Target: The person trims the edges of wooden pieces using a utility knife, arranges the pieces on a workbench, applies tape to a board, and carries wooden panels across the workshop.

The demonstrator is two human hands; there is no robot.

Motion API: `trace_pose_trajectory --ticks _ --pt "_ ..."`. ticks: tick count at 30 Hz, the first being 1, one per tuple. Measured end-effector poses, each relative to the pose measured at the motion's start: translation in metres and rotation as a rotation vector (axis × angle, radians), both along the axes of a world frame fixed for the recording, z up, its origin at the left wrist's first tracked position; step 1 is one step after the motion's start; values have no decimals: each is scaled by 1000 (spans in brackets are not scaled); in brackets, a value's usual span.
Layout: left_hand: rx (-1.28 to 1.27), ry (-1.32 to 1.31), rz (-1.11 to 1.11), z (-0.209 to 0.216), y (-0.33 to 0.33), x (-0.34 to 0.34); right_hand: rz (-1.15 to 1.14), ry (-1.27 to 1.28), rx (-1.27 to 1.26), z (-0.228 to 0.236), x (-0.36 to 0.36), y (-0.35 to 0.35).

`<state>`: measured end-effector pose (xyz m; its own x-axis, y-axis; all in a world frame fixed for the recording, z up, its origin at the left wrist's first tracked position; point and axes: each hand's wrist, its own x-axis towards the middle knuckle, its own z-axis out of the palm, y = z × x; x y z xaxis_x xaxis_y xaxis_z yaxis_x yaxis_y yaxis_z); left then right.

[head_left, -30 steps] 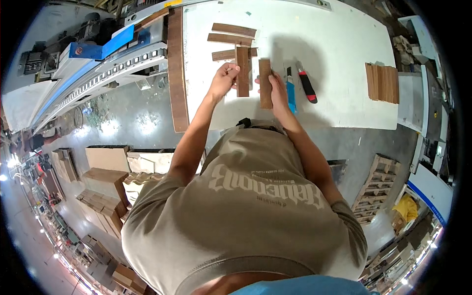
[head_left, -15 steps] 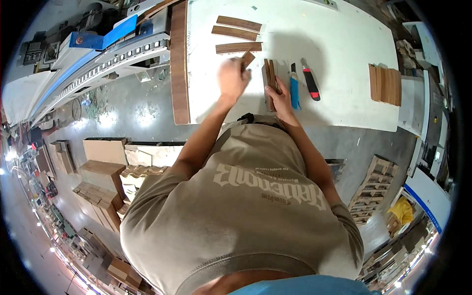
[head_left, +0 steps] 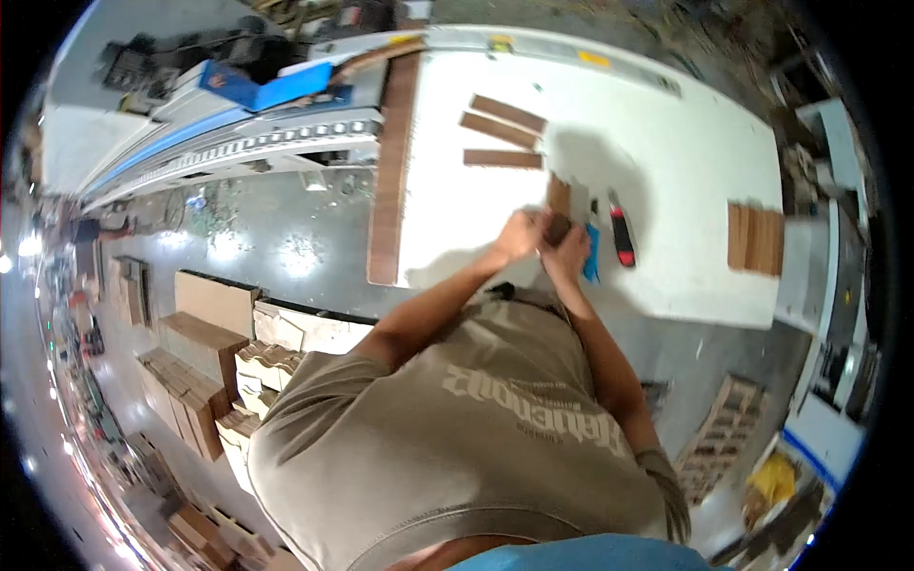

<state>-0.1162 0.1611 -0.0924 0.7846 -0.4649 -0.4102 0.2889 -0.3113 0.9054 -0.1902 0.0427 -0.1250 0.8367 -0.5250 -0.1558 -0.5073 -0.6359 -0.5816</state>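
Observation:
My two hands meet near the front edge of a white tabletop (head_left: pixel 685 181). My left hand (head_left: pixel 520 236) is closed, its fingertips at a dark brown wooden piece (head_left: pixel 557 226). On the other side, my right hand (head_left: pixel 569 253) is closed round the same piece. Beyond the fingers a brown wooden strip (head_left: pixel 559 194) sticks out; where it ends under the hands is hidden. Just right of my right hand lies a blue utility knife (head_left: pixel 592 255), and past it a red-and-black utility knife (head_left: pixel 621 231). Three loose wooden strips (head_left: pixel 503 158) lie farther off to the left.
A row of wooden strips (head_left: pixel 755 238) rests at the table's right end. A long brown board (head_left: pixel 392 181) borders the left side, with a metal bar (head_left: pixel 619 68) along the far edge. Stacked boards (head_left: pixel 195 343) stand on the floor at left, a wooden pallet (head_left: pixel 725 433) at right.
My left hand has come from beside the loose strips to my right hand, bringing a small wooden piece. The whole view has shifted, with the table now lower in it.

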Motion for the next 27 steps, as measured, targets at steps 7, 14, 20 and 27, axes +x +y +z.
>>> trace_pose_trajectory --ticks 7,14,20,27 --pt "442 -937 29 -2 19 80 54 34 -59 1 -7 3" --pt "914 -960 -350 -3 51 120 39 120 -18 14 5 6" --pt "601 -532 -205 13 45 81 8 59 15 15 3 7" --pt "174 -552 -14 1 16 19 101 -42 160 -3 5 10"
